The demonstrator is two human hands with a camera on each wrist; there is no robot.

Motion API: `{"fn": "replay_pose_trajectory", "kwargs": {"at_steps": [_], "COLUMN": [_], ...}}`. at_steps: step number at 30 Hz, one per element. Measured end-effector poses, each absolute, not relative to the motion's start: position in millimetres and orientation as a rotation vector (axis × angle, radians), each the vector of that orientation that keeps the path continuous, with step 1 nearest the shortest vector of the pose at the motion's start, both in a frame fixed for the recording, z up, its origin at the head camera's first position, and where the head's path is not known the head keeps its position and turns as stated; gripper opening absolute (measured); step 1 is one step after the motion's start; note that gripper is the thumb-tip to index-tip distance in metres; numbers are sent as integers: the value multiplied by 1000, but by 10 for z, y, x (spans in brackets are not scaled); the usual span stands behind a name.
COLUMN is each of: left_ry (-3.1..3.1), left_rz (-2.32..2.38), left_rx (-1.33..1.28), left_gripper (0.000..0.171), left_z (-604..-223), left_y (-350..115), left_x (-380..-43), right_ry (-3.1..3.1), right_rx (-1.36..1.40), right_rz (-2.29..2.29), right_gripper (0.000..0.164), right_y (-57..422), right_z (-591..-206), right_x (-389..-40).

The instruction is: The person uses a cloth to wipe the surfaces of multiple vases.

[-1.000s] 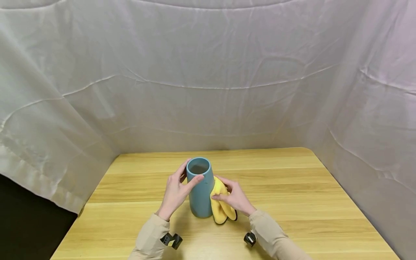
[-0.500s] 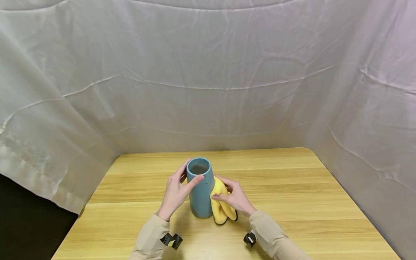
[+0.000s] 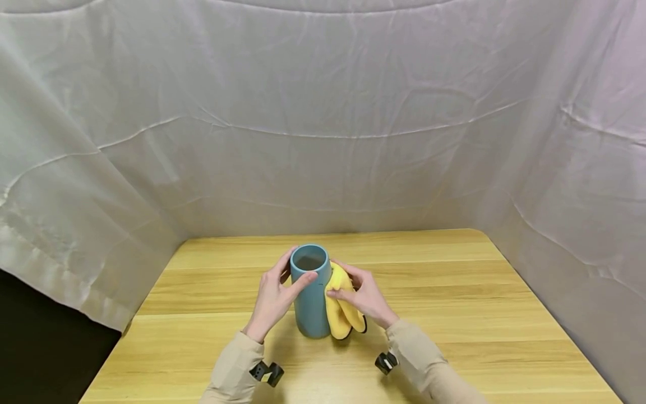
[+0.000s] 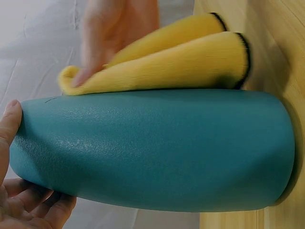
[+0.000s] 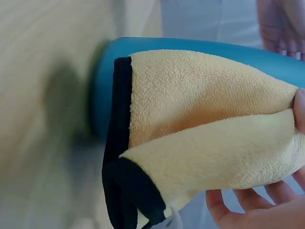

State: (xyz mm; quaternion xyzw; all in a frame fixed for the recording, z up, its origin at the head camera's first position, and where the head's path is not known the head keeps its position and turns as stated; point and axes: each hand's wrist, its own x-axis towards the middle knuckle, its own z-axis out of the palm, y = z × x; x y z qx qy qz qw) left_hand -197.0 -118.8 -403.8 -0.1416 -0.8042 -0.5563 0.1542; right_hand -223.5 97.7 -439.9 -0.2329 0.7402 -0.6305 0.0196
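Note:
A tall blue vase, open at the top, stands upright on the wooden table. My left hand grips it near the rim from the left, thumb across the front and fingers behind. In my right hand a yellow cloth is pinched between thumb and fingers and lies against the vase's right side. The left wrist view shows the cloth folded over, its dark-edged end hanging toward the table. Up close in the right wrist view, the fleecy cloth covers much of the vase.
The wooden table extends around the vase on all sides. Pale grey fabric hangs behind it and along both sides. A dark area shows at the lower left. Each wrist carries a small black camera.
My right hand has moved slightly up along the vase's side, and the cloth has risen with it. The left hand and the vase have stayed in place.

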Motion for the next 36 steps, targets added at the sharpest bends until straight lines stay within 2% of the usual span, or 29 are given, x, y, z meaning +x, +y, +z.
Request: {"fn": "replay_pose_trajectory", "kwargs": {"at_steps": [14, 29, 36], "left_ry": [-2299, -2292, -2303], "left_rz": [-1596, -1598, -1601], "left_rx": [-407, -431, -413], "left_gripper": [62, 62, 63], "left_z": [-4043, -4050, -4036], "left_y": [-1184, -1196, -1191], "left_x": [-1965, -1969, -1966], "right_ry": [2361, 2429, 2434], "right_rx": [-793, -823, -785], "right_rz": [-2007, -1966, -1915], "right_gripper": [65, 64, 66], "right_y": [885, 892, 936], "right_z": [-4008, -4109, -4359], "right_x": [-2217, -2235, -2234]}}
